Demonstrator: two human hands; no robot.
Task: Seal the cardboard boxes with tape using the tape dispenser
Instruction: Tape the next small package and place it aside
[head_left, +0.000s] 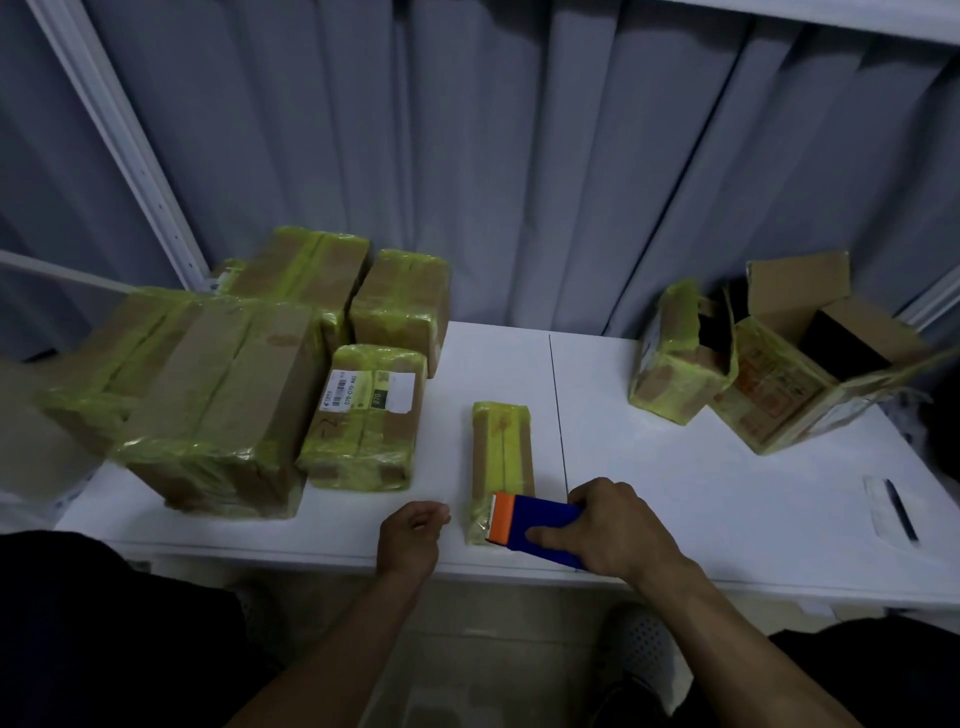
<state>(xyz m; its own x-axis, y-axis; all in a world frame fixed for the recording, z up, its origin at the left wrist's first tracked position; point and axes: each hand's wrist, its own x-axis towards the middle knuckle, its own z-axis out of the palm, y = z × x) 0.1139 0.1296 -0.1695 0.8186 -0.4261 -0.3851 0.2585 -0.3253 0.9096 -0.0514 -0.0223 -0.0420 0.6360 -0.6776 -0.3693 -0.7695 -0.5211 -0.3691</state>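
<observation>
Near the lower centre of the frame, the right hand (618, 525) is gripping the tape dispenser (545, 522), a blue body with an orange front end. Its fingers are curling over the top and the thumb is pressing along the near side. The dispenser's orange end is overlapping the near end of the narrow box (501, 447). This box is lying lengthwise on the white table (675, 483), running away from the person, with yellow-green tape covering its top and ends.

Just left of that box, the left hand (410, 540) is sitting at the table's front edge, its fingers loosely curling and holding nothing; a small gap is showing between hand and box.

Across the left half of the frame, taped cartons are crowding the table: a large box (228, 405) at the front, a labelled box (363, 415) bearing a white shipping sticker just beside it, and a rear box (400, 301) behind.

At the right of the frame, a small open box (675, 374) and a big open box (779, 395) are standing side by side, the bigger one with flaps sticking up. A grey curtain (519, 156) is hanging behind the table.
</observation>
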